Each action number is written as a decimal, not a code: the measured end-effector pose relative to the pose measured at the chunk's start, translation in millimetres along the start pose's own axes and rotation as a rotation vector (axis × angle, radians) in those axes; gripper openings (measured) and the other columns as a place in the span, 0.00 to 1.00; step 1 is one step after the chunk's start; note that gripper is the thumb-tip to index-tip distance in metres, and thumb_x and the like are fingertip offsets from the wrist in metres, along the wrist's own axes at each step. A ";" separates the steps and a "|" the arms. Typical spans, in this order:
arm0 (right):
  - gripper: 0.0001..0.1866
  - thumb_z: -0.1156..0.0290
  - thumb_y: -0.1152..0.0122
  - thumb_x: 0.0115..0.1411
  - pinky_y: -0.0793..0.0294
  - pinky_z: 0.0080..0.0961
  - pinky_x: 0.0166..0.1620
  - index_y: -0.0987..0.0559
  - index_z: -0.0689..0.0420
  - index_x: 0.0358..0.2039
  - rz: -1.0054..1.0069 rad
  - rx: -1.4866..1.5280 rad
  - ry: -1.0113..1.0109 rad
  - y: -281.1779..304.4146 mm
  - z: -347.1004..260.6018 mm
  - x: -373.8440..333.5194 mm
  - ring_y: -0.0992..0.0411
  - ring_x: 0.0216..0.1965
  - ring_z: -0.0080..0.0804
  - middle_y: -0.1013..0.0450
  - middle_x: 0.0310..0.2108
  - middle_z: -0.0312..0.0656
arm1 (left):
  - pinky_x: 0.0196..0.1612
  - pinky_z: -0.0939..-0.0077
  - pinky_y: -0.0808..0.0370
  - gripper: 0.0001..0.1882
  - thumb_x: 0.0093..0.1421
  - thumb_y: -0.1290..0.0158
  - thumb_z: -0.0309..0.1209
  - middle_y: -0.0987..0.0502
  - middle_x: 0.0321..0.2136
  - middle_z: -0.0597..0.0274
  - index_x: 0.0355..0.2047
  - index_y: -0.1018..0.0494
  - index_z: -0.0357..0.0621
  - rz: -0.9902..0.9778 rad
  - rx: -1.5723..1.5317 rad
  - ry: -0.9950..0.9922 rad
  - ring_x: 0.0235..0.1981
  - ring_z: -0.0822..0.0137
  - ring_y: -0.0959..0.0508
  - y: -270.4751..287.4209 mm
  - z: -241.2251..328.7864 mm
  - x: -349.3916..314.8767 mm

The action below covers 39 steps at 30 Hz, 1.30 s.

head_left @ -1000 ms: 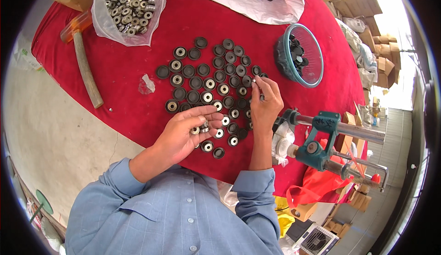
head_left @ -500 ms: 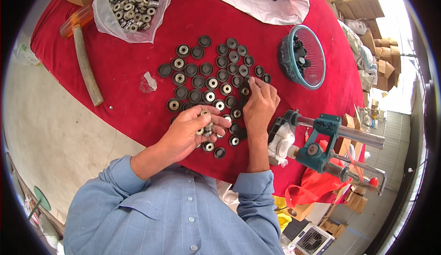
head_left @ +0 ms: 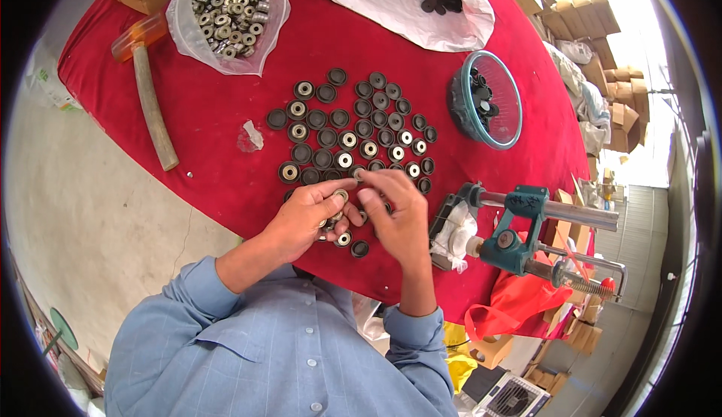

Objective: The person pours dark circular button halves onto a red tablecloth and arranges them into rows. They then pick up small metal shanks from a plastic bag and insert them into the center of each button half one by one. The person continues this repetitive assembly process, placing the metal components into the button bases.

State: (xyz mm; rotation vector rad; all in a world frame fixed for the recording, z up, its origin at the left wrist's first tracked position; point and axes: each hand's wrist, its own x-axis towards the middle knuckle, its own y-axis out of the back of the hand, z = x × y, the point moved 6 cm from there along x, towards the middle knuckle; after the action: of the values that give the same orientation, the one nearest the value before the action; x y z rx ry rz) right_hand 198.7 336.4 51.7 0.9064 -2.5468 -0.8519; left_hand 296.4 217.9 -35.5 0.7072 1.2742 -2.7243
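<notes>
My left hand (head_left: 304,214) is closed around several small metal bearings (head_left: 341,194), which show between the thumb and curled fingers. Beside it, my right hand (head_left: 402,214) hovers over the near rows with thumb and forefinger apart. A silver ring (head_left: 359,175) shows at its forefinger tip; whether it is touched or lies in a cap is unclear. Round black caps (head_left: 317,119) are spread over the red cloth in loose rows. Some hold a bearing in the middle, such as the seated bearing (head_left: 368,148). Both hands hide part of the nearest caps.
A clear bag of bearings (head_left: 274,37) and a wooden-handled mallet (head_left: 153,109) lie at the left. Beyond the rows is a white sack (head_left: 451,37) of black discs. At the right stand a teal-rimmed bowl (head_left: 517,116) and a green hand press (head_left: 508,244).
My right hand has come left from the far right caps toward my left hand. Silver bearings now show in the right-hand caps it covered. My left hand stays nearly in place.
</notes>
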 end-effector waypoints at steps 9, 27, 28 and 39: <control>0.11 0.80 0.35 0.69 0.20 0.24 0.39 0.14 0.69 0.49 -0.112 0.775 -0.420 -30.2 25.1 -15.2 0.21 0.34 0.24 0.20 0.39 0.41 | 0.29 0.79 0.31 0.32 0.80 0.54 0.29 0.23 0.32 0.61 0.79 0.50 0.41 0.010 0.464 -0.175 0.27 0.77 0.30 -9.2 21.0 -2.7; 0.09 0.80 0.32 0.63 0.17 0.38 0.48 0.14 0.62 0.44 0.374 -0.566 0.179 9.7 67.8 75.7 0.18 0.43 0.46 0.18 0.43 0.45 | 0.49 0.71 0.15 0.16 0.80 0.52 0.31 0.18 0.52 0.47 0.61 0.28 0.34 -0.051 -0.235 -0.012 0.44 0.67 0.15 5.8 21.9 2.1; 0.09 0.80 0.31 0.62 0.18 0.39 0.49 0.13 0.62 0.44 0.359 -0.609 0.188 8.0 68.5 75.6 0.18 0.45 0.46 0.17 0.43 0.46 | 0.46 0.73 0.15 0.16 0.80 0.52 0.33 0.18 0.50 0.48 0.60 0.27 0.35 -0.047 -0.246 -0.005 0.42 0.68 0.16 6.5 21.2 1.8; 0.15 0.79 0.39 0.62 0.25 0.42 0.56 0.12 0.56 0.47 0.283 -0.834 0.180 -0.4 66.8 65.6 0.21 0.48 0.42 0.18 0.45 0.40 | 0.40 0.78 0.18 0.18 0.80 0.49 0.39 0.15 0.44 0.52 0.56 0.24 0.35 -0.021 -0.227 -0.013 0.35 0.73 0.18 8.4 24.4 -3.9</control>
State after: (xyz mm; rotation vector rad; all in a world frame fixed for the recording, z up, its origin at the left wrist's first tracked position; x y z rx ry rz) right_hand 118.8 322.2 5.1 0.3247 -1.8099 -1.4713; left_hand 292.6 193.8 -26.4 0.6540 1.5628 -2.5375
